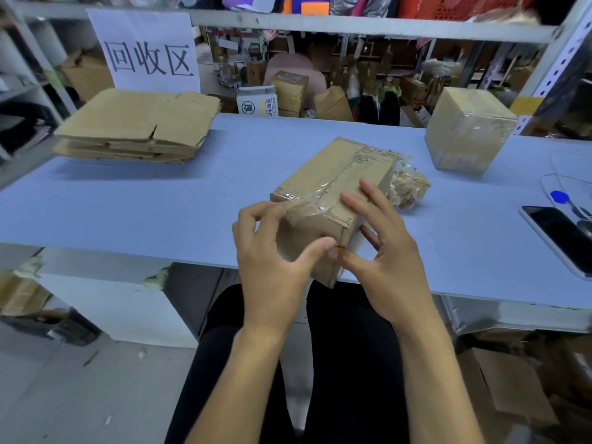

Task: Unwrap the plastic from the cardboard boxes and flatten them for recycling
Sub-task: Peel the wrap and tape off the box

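1. Sitting at the blue table, you are working with the stack of flattened cardboard lying at the far left and a second wrapped box waiting at the far right.
2. You are holding the box in hand at the near table edge, still part-wrapped; this looks like the unwrapping step.
3. You are bracing it with your right hand, fingers spread and straight.
4. You are pinching the loose plastic flap with your left hand, fingers curled.
5. Next, you probably need a steady peel along the top; a wad of stripped plastic is lying just beside the box.
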